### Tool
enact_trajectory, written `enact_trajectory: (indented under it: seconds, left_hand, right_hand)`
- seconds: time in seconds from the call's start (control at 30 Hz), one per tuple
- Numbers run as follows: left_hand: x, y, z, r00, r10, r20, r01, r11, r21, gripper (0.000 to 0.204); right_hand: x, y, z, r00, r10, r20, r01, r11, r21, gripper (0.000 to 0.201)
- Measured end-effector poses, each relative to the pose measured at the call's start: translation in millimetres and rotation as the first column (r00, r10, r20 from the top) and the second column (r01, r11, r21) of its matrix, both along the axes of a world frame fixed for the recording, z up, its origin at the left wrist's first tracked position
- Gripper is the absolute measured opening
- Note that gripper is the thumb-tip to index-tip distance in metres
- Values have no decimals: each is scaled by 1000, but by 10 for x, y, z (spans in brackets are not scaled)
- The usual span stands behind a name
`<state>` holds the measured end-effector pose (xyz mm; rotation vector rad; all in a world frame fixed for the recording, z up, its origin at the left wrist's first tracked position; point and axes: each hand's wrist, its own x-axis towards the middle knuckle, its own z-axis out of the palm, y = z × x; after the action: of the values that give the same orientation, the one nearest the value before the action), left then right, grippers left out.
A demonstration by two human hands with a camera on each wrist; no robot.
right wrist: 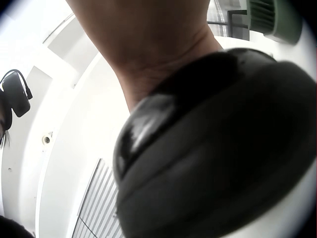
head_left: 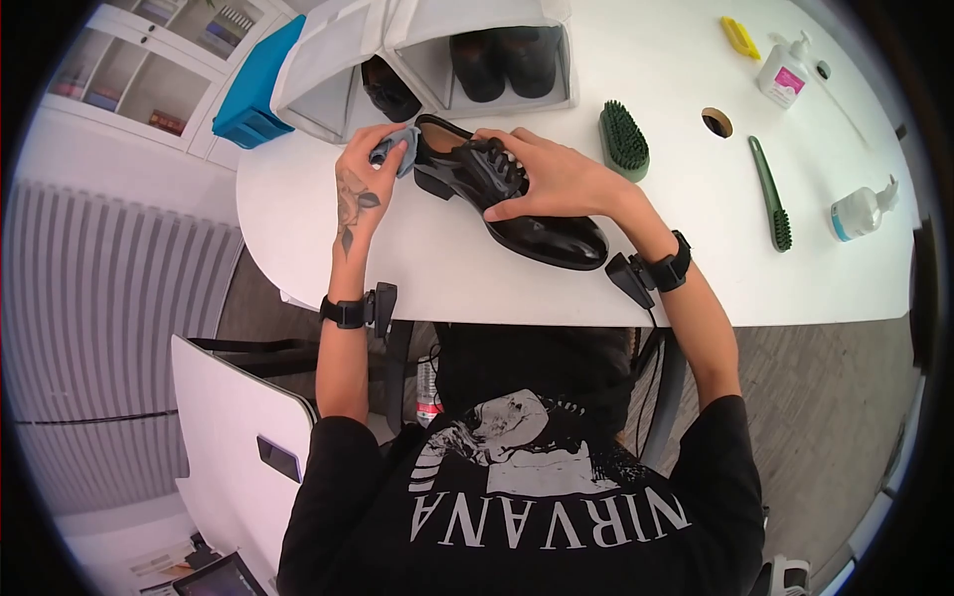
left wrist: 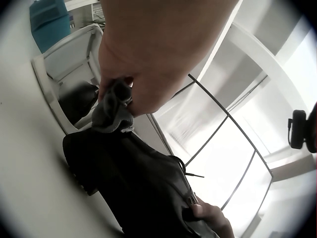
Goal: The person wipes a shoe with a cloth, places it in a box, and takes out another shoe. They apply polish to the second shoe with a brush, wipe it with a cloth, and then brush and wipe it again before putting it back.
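Note:
A shiny black lace-up shoe [head_left: 552, 241] is held over the white table, toe toward the right and heel toward the left. My right hand [head_left: 561, 181] grips it across the laces, thumb on the near side. A bunched grey-blue cloth [head_left: 405, 157] is pinched in my left hand [head_left: 366, 164] at the back of the shoe. In the left wrist view, the cloth [left wrist: 113, 111] meets the shoe's heel end [left wrist: 81, 153]. Seen from the right wrist, the toe and sole [right wrist: 218, 153] fill much of the picture and hide the fingers.
Behind the shoe, white boxes [head_left: 422, 40] hold more black shoes [head_left: 505, 65]. A teal box [head_left: 260, 89] stands left of them. To the right are a green brush [head_left: 624, 141], a long-handled brush [head_left: 768, 194], pump bottles [head_left: 785, 74] and a yellow object [head_left: 738, 38].

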<state>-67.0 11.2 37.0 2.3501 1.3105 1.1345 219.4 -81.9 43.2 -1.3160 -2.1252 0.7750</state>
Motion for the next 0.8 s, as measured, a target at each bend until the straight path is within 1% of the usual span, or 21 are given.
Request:
enact_trajectory:
  seconds: [0.03,0.07,0.17,0.27,0.37,0.43,0.53,0.6,0.7,0.8]
  left_hand:
    - [2,8,12,1000,12,-11,-11,1000,29,24]
    - [16,12,18,1000,21,-20,-20,998,58,25]
    - [133,24,7,999,46,-12,-44,991,126,24]
    - [370,-51,-41,996,84,33,-89,979,185,24]
    - [488,-79,-50,994,71,87,-88,973,213,24]
    - [542,-116,-17,990,64,123,-92,968,235,24]
    - [664,-149,53,987,33,156,-71,966,248,23]
    - [751,-120,99,987,1,160,-39,971,234,23]
    - [837,-56,163,994,-9,110,-17,974,227,23]
    - [857,42,105,999,-33,21,29,985,169,22]
  right_hand:
    - [-34,42,-169,999,29,-35,-25,993,118,101]
    - [-66,42,-247,996,59,-65,-43,971,234,99]
    - [-176,39,-353,936,139,-323,-101,986,132,88]
    - [-275,15,-389,911,59,-409,-43,998,50,78]
    - [-213,13,-250,899,-82,-431,23,990,-141,66]
    - [-171,108,-437,806,-79,-587,57,997,-57,62]
    - [-122,120,-510,715,-122,-689,141,990,-29,54]
    - [-126,107,-500,652,-171,-738,180,981,-68,52]
    - [-181,116,-569,480,-298,-825,274,944,-182,42]
    - [-101,178,-540,689,-317,-651,265,947,-182,42]
